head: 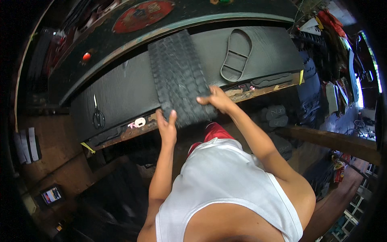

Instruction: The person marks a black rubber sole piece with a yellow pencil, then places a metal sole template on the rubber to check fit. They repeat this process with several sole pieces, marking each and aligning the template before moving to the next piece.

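A wide strip of black tyre tread (178, 72) lies across the dark bench top, its near end hanging over the front edge. My left hand (167, 127) grips the strip's near left corner, thumb up. On its right edge, my right hand (216, 98) holds the strip with the thumb on top. A sole-shaped cutter or template (236, 56) with two crossbars rests on the bench right of the strip. Black-handled scissors (98, 116) lie at the bench's left, blades pointing away. The fingers under the strip are hidden.
The bench (121, 87) has a worn wooden front edge with a round white object (140, 122) on it. Behind stands a dark panel bearing a red oval (143, 15). Dark sole-shaped pieces (276, 116) are below at right, near a wooden beam (329, 143).
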A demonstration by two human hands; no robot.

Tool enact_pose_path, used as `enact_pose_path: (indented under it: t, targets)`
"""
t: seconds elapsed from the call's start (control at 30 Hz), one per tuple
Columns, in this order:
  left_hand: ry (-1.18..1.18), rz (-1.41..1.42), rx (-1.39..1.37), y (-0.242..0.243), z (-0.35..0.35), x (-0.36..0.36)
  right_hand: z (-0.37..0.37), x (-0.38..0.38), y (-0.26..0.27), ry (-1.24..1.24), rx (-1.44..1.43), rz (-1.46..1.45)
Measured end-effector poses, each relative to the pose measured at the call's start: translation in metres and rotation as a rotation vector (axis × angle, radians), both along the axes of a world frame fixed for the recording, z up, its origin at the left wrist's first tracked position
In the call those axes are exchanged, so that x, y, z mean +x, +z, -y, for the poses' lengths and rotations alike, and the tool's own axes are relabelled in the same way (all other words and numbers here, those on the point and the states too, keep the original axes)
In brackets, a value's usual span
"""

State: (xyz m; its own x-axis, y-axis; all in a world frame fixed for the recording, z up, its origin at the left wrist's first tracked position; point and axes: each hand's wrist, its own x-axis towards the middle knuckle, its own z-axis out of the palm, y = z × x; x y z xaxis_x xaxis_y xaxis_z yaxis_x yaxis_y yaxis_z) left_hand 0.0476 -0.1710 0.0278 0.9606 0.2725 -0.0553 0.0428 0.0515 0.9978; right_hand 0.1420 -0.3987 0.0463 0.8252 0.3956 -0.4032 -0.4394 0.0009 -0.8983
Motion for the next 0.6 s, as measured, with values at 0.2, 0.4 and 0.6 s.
enact_pose_path:
  t: [0.2,0.4,0.6]
  targets:
    - [0.184,-0.16,0.146,-0.029,0.012,0.095,-0.012,0.093,-0.02,-0.099,-0.16,0.002]
    - [0.227,-0.164,0.227,-0.042,0.001,0.106,-0.024,0.091,-0.042,-0.169,-0.149,-0.011]
    - [0.165,-0.242,0.233,-0.027,-0.008,0.109,-0.028,0.093,-0.03,-0.094,-0.265,0.048]
